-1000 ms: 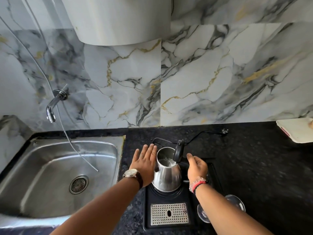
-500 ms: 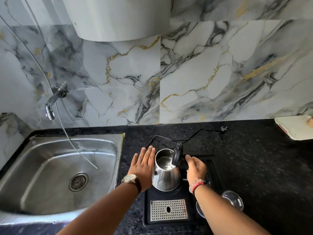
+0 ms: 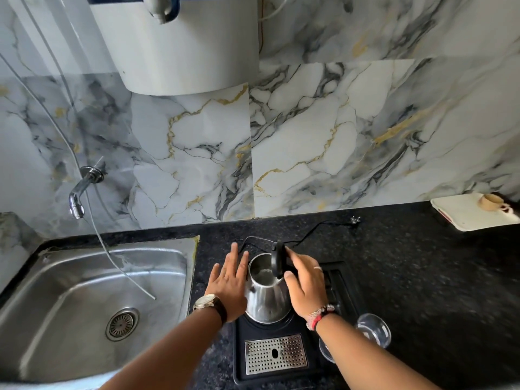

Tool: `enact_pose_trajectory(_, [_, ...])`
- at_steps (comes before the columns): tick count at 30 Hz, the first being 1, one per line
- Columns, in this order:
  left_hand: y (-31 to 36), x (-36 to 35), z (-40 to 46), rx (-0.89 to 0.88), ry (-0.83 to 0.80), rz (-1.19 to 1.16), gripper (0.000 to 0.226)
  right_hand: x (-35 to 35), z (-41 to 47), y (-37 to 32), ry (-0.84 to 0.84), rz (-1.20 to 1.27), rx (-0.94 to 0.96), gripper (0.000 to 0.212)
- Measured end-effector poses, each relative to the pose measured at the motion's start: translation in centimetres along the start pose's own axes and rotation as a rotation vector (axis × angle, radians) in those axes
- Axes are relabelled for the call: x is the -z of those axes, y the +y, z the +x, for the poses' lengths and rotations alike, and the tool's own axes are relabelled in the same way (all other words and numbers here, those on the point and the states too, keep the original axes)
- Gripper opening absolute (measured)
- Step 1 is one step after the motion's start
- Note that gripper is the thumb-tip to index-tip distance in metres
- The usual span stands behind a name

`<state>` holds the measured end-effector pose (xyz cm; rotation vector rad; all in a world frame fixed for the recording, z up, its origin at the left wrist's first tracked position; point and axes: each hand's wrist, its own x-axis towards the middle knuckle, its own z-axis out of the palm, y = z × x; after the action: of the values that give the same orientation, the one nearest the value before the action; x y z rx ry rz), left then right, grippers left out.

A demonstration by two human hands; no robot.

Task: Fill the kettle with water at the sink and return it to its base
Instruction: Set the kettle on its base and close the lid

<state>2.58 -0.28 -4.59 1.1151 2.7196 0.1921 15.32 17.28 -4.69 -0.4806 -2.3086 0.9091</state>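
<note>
A steel kettle (image 3: 267,301) stands on its black base tray (image 3: 270,327) on the dark counter, lid (image 3: 278,258) tipped up and water visible inside. My left hand (image 3: 229,282) lies flat against the kettle's left side, fingers spread. My right hand (image 3: 305,285) rests over the kettle's right side at the handle, fingers touching the raised black lid. The steel sink (image 3: 92,302) lies to the left, with a wall tap (image 3: 77,197) above it.
A metal drip grille (image 3: 275,353) sits in the front of the tray. A clear glass (image 3: 371,333) lies on its side right of my wrist. A white tray with a small cup (image 3: 472,211) stands at the far right. A thin hose (image 3: 112,263) hangs into the sink. The black cord (image 3: 318,228) runs behind.
My right hand has moved up from the handle's base to the raised lid. My left hand stays flat on the kettle's side. The view has tilted upward a little.
</note>
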Motion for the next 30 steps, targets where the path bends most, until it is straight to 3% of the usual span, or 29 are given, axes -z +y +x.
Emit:
enact_pose_trajectory(8, [0.6,3.4,0.4,-0.106,0.19,-0.065,0.102,-0.7,1.4,-1.5,-0.369,-0.372,-0.01,0.073])
enact_pose_trajectory(15, [2.0,0.5,1.6,-0.072,-0.009,0.161,0.105,-1.0,0.8,-2.2,-0.492,-0.491,-0.044,0.089])
enact_pose_trajectory(20, [2.5,-0.8,1.3,-0.018,0.019,0.063,0.112,-1.5,0.1,-1.9,-0.544,-0.538,-0.066,0.107])
enact_pose_trajectory(30, [2.7,-1.4,1.3,0.036,-0.029,0.085,0.119,-1.5,0.2,-1.9,-0.582,-0.555,-0.073,0.112])
